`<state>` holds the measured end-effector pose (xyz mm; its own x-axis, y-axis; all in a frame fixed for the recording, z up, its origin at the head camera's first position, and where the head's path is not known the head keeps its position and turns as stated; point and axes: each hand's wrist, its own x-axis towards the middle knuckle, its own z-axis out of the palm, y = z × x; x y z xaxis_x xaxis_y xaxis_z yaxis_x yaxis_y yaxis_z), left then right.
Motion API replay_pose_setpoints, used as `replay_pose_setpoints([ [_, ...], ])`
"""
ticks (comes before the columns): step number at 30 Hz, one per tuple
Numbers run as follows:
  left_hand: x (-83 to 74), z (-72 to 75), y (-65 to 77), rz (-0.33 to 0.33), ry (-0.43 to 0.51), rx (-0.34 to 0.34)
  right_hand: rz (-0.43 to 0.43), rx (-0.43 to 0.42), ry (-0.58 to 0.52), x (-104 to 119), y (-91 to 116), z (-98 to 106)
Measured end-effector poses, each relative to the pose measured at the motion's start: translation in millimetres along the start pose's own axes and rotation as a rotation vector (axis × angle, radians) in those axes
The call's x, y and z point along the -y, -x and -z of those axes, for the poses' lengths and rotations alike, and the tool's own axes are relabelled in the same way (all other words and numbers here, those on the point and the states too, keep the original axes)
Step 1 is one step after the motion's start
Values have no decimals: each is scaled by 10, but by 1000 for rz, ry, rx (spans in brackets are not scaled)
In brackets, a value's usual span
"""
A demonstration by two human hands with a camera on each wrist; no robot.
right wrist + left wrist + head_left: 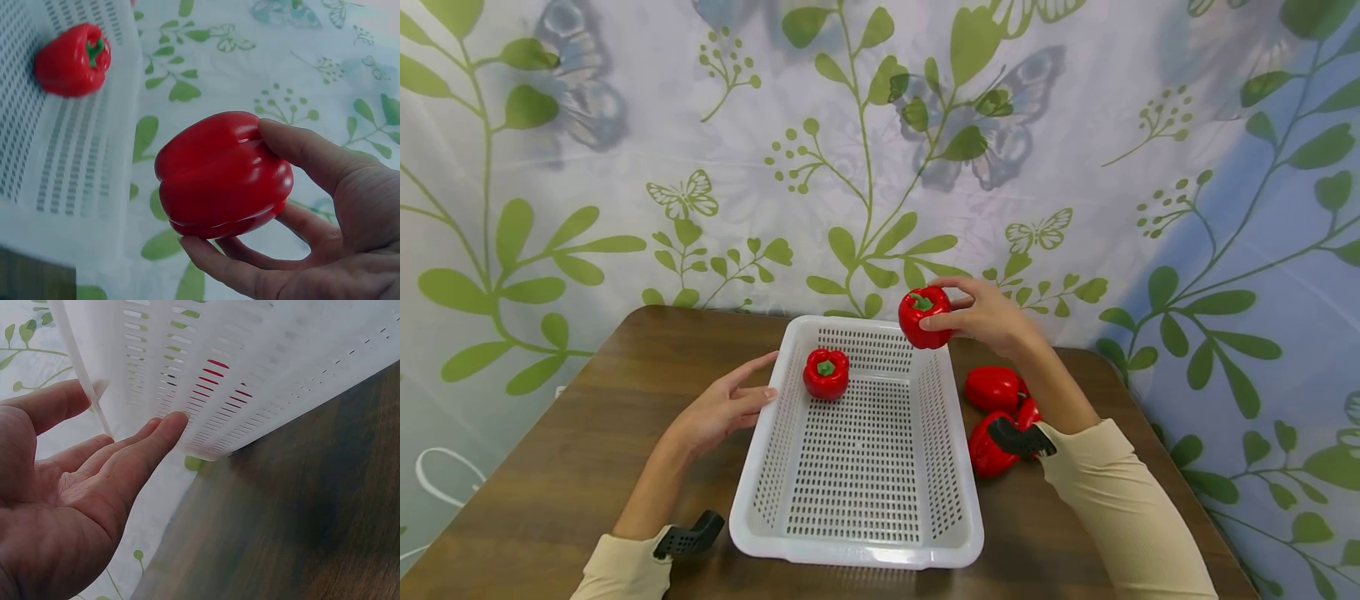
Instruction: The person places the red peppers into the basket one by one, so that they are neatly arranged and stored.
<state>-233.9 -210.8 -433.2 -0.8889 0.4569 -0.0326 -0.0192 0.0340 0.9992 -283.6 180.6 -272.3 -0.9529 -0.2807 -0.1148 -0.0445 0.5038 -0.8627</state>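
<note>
Up at the far right corner of a white perforated plastic basket (861, 550), my right hand (988, 317) grips a red bell pepper (917, 333) between thumb and fingers. Its green stem faces up in the head view; the right wrist view shows its glossy lobed side. My left hand (718, 412) holds the basket's left rim, the thumb (59, 403) at the lip and nearly straight fingers along the outer wall. Inside the basket, a second red bell pepper (826, 379) stands near the far left corner, stem up. Its red shows through the wall slots in the left wrist view.
Several red peppers (994, 388) lie in a group right of the basket, partly hidden by my right forearm. A brown wooden table (587, 458) carries everything. Behind it hangs a pale cloth (737, 208) printed with green leaves and butterflies, close to the table's far edge.
</note>
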Motion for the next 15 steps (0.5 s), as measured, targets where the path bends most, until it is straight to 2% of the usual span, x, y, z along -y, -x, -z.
replay_pose_setpoints([
  [8, 51, -26, 46, -14, 7, 0, -21, 33, -91, -64, -138, -284],
  [12, 68, -46, 69, -22, 10, 2, -41, 32, -88, -153, -198, -409],
  [15, 80, -65, 88, -30, 12, 2, -48, 23, -44, -221, -224, -490],
])
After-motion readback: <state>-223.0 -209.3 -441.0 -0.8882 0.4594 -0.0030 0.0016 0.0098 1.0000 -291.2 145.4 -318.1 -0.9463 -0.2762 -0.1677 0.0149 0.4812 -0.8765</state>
